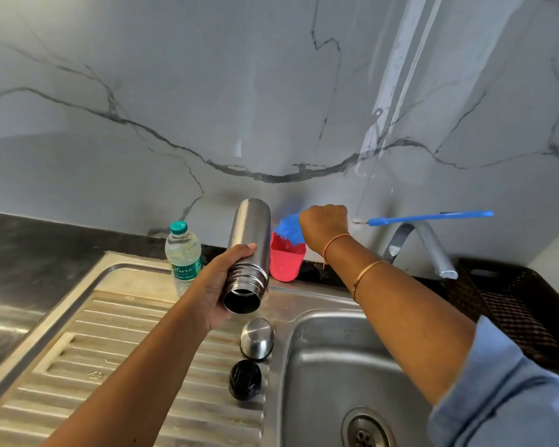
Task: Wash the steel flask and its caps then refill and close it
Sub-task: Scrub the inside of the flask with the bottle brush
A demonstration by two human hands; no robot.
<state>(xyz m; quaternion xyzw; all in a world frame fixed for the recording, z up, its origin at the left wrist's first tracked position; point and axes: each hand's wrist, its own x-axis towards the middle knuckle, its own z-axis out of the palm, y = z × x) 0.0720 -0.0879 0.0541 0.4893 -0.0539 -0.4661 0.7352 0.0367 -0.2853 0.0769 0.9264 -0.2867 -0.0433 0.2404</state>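
Steel flask (250, 233): brushed silver cylinder, uncapped, ringed threads at the neck, dark inside. Held above the drainboard (117, 350), left of the sink basin (329, 366). Long axis tilted, open mouth pointing near and down, base far and up. Left hand (221, 285) wraps round the neck end, thumb on top. Right hand (323, 225) fisted round a blue bottle brush (433, 217), bristles over a red cup (286, 259), handle sticking out right. Steel cap (257, 338) and black inner cap (245, 379) sit on the drainboard, near. Water bottle (184, 256) far left, green label, only "ture" readable.
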